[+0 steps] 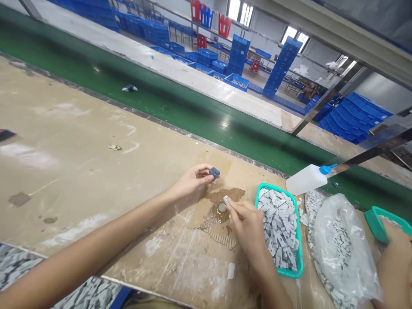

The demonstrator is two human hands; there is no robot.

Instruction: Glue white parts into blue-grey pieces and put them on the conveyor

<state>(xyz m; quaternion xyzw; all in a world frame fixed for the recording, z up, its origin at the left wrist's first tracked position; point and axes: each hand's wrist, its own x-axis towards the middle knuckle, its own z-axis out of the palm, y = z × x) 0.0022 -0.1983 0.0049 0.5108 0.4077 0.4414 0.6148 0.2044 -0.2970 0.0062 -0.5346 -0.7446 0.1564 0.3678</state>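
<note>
Blue crates (pixel 280 66) stack beneath bright windows (pixel 240 10) beyond a green conveyor belt (pixel 154 107).

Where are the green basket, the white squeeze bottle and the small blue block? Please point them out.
Green basket (pixel 299 244): head view, on its right rim.
White squeeze bottle (pixel 305 180): head view, on its body.
Small blue block (pixel 214 173): head view, on its top.

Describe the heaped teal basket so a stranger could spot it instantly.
On the long tan workbench, find the person's right hand. Just right of it sits a teal plastic basket heaped with small grey pieces, the one between that hand and the clear plastic bag.
</note>
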